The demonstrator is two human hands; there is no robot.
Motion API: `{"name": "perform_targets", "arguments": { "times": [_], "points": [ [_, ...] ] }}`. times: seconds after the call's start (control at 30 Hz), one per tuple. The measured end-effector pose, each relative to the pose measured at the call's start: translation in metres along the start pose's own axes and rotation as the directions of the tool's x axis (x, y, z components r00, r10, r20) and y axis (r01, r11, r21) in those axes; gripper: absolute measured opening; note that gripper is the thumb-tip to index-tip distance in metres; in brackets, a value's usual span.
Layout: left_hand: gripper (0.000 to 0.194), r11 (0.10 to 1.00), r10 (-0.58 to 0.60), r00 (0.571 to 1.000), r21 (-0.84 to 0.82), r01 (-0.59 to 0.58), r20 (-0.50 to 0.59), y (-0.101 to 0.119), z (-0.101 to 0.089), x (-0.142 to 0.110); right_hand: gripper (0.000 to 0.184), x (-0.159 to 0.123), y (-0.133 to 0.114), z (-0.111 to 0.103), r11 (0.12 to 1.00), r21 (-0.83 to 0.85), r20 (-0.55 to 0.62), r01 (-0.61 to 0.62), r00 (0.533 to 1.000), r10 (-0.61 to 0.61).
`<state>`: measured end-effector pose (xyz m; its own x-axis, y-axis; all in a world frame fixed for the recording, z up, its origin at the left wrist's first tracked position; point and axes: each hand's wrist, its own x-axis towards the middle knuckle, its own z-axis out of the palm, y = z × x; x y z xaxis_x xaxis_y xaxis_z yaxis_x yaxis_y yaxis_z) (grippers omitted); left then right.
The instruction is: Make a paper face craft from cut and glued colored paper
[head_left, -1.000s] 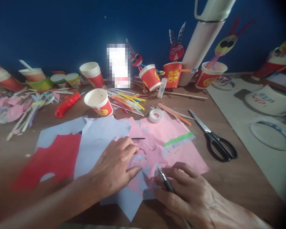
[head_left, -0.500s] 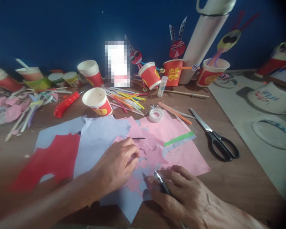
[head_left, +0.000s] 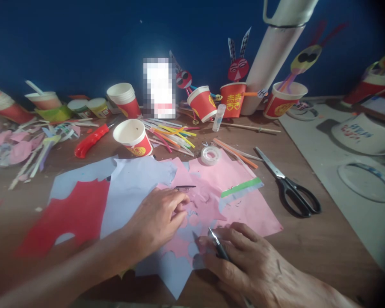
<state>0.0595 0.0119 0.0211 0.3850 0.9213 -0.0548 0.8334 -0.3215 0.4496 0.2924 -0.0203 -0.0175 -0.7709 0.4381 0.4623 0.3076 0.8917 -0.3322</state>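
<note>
My left hand [head_left: 157, 220] rests on the pink paper [head_left: 218, 196], its fingertips curled and pinched on a small cut pink piece [head_left: 191, 214]. My right hand [head_left: 244, 261] lies on the lower edge of the same sheet, closed round a thin dark pen-like craft knife [head_left: 218, 245] whose tip points up and left toward the cut shape. Under the pink paper lies a pale blue sheet [head_left: 131, 188], with a red sheet [head_left: 73, 214] to its left.
Black-handled scissors [head_left: 288, 184] lie right of the paper. A tape roll [head_left: 210, 155], a red-and-white paper cup [head_left: 133, 137], coloured straws [head_left: 173, 134], a red cutter [head_left: 90, 140], a glue stick [head_left: 218, 117] and cup puppets [head_left: 232, 98] crowd the table's back. Paper scraps [head_left: 16, 147] lie left.
My left hand's fingers have curled from flat into a pinch on the cut pink piece. My right hand with the knife has slid slightly left and down.
</note>
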Motion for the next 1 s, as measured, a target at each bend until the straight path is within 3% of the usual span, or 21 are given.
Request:
{"name": "perform_targets", "arguments": {
  "times": [0.1, 0.3, 0.53, 0.83, 1.0],
  "points": [
    [0.015, 1.000, -0.005, 0.999, 0.011, 0.005, 0.035, 0.002, -0.003, 0.003, 0.027, 0.003, -0.001, -0.005, 1.000, -0.008, -0.025, -0.003, 1.000, 0.003],
    [0.016, 1.000, 0.021, 0.998, 0.006, -0.021, 0.066, 0.005, -0.003, 0.004, 0.027, 0.014, -0.005, -0.025, 0.999, -0.028, 0.191, -0.036, 0.981, 0.040],
    [0.016, 0.995, 0.081, 0.988, -0.045, -0.088, -0.130, -0.004, -0.014, -0.015, 0.024, 0.012, -0.004, -0.023, 0.999, -0.009, 0.182, -0.049, 0.982, 0.050],
    [0.013, 0.957, 0.002, 1.000, -0.290, 0.006, 0.028, -0.003, -0.042, -0.034, 0.028, 0.010, -0.005, -0.022, 0.997, -0.041, 0.156, -0.062, 0.985, 0.068],
    [0.012, 0.957, -0.163, 0.983, -0.228, 0.179, 0.087, -0.002, -0.037, -0.016, 0.030, 0.015, -0.003, -0.032, 0.998, -0.033, 0.188, -0.051, 0.980, 0.056]
  ]
}}
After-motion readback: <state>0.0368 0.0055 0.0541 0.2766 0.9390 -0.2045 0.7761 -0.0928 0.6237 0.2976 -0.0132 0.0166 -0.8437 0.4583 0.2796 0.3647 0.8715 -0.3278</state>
